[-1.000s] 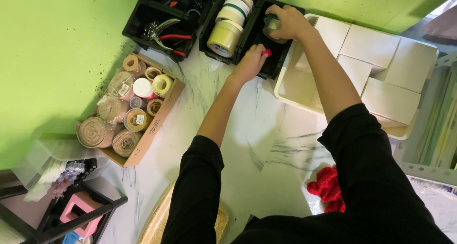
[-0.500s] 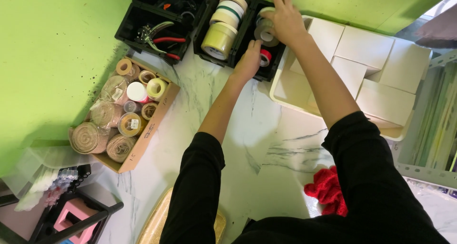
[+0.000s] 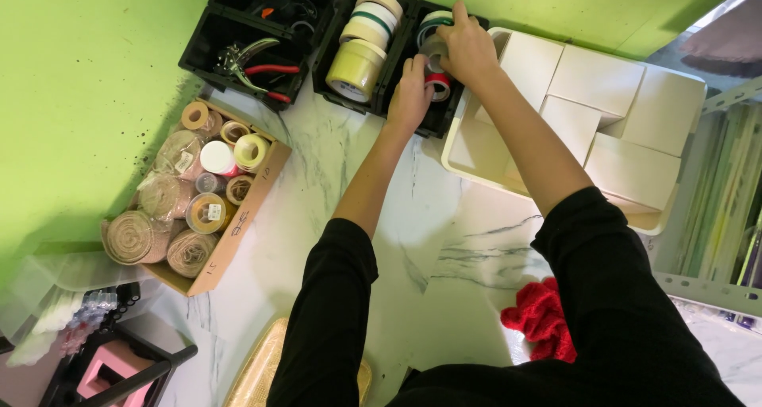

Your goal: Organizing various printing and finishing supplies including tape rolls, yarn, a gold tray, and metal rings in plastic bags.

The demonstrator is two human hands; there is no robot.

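Right hand (image 3: 468, 50) reaches into black bin (image 3: 397, 97) at the far table edge, fingers curled around a grey tape roll (image 3: 434, 48); grip looks closed on it, though the palm hides the contact. Left hand (image 3: 410, 93) rests on the bin's near edge, fingers bent down over a red tape roll (image 3: 438, 85), touching it; cannot tell whether it grips. Both rolls sit in the bin's right compartment, with a green-edged roll (image 3: 432, 22) behind them. Left compartment holds a row of cream tape rolls (image 3: 361, 46) on edge. Second black bin (image 3: 206, 46), further left, holds red-handled pliers (image 3: 262, 69). White tray (image 3: 468, 149) stands just right of the tape bin, white boxes (image 3: 591, 109) inside. Cardboard box (image 3: 250, 208) of twine and ribbon spools sits near left, on marble table (image 3: 444, 248). Red cloth (image 3: 540, 316) lies near the person's body.
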